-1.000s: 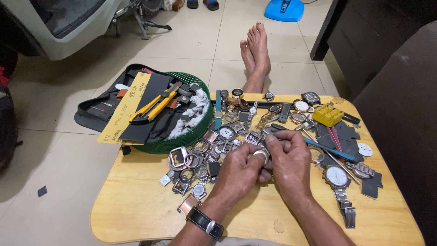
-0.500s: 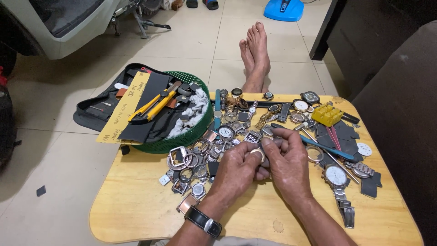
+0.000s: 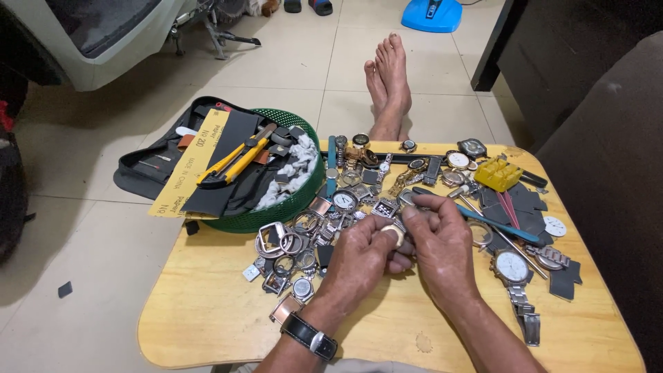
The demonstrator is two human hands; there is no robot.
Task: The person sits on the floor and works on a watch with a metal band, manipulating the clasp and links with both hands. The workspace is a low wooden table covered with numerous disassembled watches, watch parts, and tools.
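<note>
Near the lower middle of the frame, the left hand point(image 3: 362, 259) and the right hand point(image 3: 442, 249) are pressed close together over the wooden table point(image 3: 207, 311). Between their fingertips they pinch a small watch part point(image 3: 395, 233), pale and rounded; what exactly it is cannot be told. The bare wood in the lower left gives open room up to the rounded edge. Further up lies a heap of watches point(image 3: 345, 200). In the upper left, a green basket point(image 3: 276, 214) carries a long yellow paper strip point(image 3: 186, 173) with print.
</note>
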